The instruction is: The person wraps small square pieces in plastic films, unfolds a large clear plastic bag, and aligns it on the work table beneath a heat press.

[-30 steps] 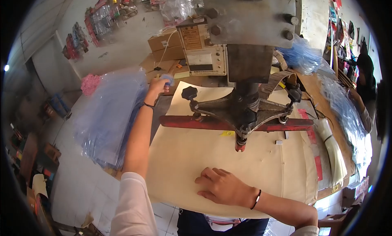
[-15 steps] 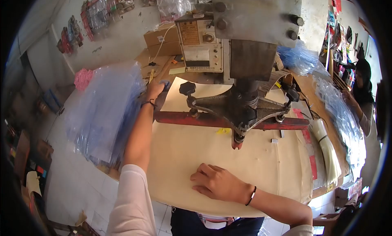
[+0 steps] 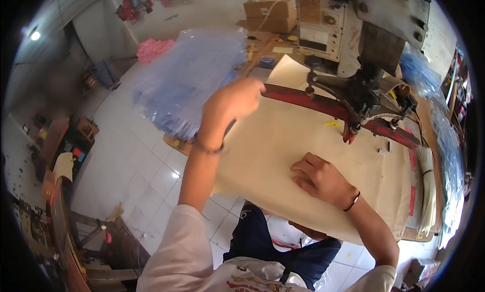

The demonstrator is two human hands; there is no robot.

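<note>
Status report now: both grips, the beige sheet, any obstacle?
Left grip left of red bar, contents unclear. Right grip on beige sheet. Red bar overhangs sheet.

wht tee (image 3: pixel 177 241), front print (image 3: pixel 260 284) | navy trousers (image 3: pixel 252 235), wht logo (image 3: pixel 244 214) | blk wristbands (image 3: pixel 353 201)

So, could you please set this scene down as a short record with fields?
Left hand: blurred, near the left end of the red bar; grip unclear
Right hand: on the cream sheet, fingers loosely bent
Machine: black bracket at the red bar
On sheet: small yellow piece
Left side: bluish plastic sheets, pink bundle
</note>
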